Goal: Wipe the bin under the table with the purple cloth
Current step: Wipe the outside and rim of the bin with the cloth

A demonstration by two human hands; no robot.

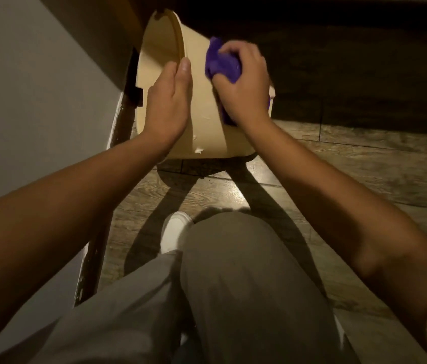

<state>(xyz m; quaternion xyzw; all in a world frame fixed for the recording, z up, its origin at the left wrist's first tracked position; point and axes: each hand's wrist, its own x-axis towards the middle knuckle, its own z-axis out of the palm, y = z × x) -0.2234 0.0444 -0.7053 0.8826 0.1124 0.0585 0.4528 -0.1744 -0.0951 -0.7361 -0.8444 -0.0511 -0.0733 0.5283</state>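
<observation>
A cream plastic bin (202,106) stands tilted on the wooden floor, its open mouth facing up and to the left, partly under the dark table. My left hand (169,101) lies flat against the bin's side near the rim, thumb up on the wall, holding it steady. My right hand (244,85) is closed around a crumpled purple cloth (221,65) and presses it onto the bin's outer wall on the right. Part of the cloth hangs below my wrist. The bin's far side is hidden in shadow.
A grey wall (28,101) with a dark skirting board (122,122) runs along the left. The table's dark underside (338,35) shades the floor behind the bin. My bent knee in grey trousers (246,285) and a white shoe (175,229) fill the foreground.
</observation>
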